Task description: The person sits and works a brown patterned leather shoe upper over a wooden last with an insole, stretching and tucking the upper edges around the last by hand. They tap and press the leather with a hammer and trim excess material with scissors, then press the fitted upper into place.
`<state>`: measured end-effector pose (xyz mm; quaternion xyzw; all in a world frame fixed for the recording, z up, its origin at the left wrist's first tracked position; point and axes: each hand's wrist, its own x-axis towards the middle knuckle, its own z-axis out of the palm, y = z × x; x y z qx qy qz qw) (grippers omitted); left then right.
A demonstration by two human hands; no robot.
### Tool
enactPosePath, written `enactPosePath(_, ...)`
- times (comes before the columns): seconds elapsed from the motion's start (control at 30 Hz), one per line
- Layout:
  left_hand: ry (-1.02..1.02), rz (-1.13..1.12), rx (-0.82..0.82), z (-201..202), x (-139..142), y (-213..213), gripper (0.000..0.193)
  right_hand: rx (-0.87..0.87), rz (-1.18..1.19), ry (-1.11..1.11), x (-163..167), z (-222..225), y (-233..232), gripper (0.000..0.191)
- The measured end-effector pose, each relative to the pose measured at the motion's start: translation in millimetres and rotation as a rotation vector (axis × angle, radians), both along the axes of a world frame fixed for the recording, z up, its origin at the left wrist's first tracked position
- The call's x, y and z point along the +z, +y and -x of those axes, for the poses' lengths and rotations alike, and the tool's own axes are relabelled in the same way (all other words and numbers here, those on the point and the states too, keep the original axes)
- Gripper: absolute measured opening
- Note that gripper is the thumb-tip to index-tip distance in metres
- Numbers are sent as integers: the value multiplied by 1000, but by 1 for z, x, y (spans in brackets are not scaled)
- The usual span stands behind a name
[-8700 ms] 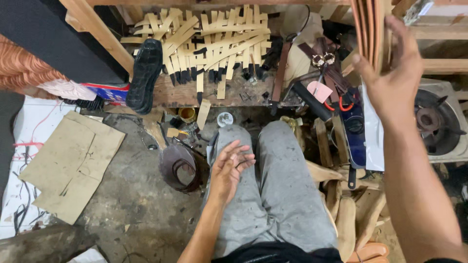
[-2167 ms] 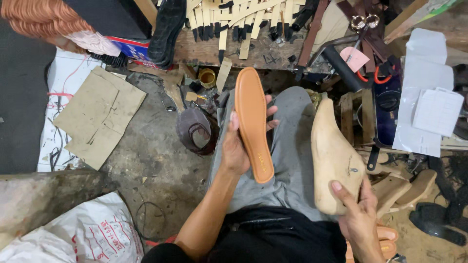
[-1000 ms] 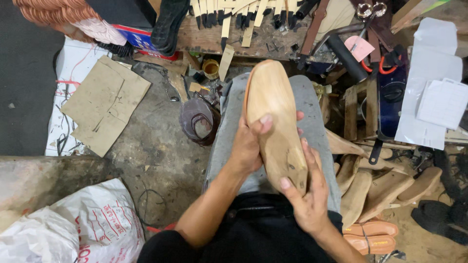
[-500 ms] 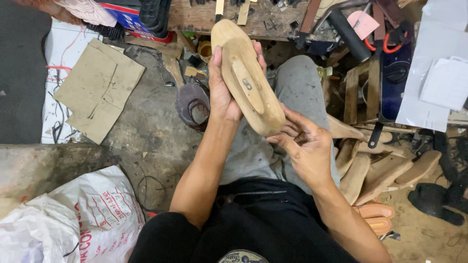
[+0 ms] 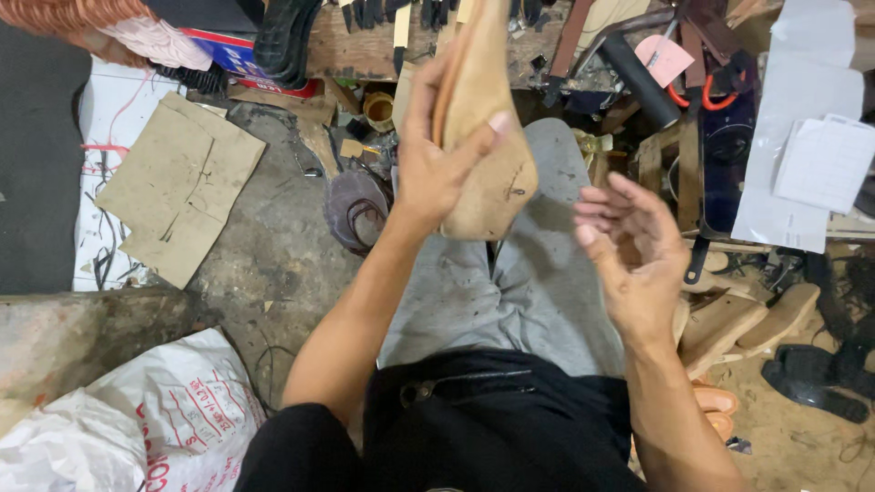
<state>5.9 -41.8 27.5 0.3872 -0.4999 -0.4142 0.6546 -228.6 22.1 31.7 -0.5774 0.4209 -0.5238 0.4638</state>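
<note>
Your left hand point(image 5: 437, 169) has its grip closed around a wooden shoe form point(image 5: 488, 137) with a tan insole against it, raised at top centre of the frame above your grey-trousered lap point(image 5: 529, 292), while your right hand point(image 5: 633, 260) hangs open and empty just right of it.

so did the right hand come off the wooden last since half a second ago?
Yes. The right hand has let go and hangs open beside the gray-trousered lap; only the left hand grips the wooden last.
</note>
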Motion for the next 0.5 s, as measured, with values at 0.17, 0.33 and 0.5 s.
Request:
enactPosePath(0.17, -1420, 429, -22, 31, -2, -17, 70, -188, 77, 45, -19, 5, -10, 38)
enactPosePath(0.33, -1623, 457, -99, 43, -19, -22, 57, -83, 104, -18, -44, -4, -39, 31)
enactPosePath(0.5, -946, 236, -277, 28, -21, -25, 53, -80, 329, 679, -30, -6, -47, 45)
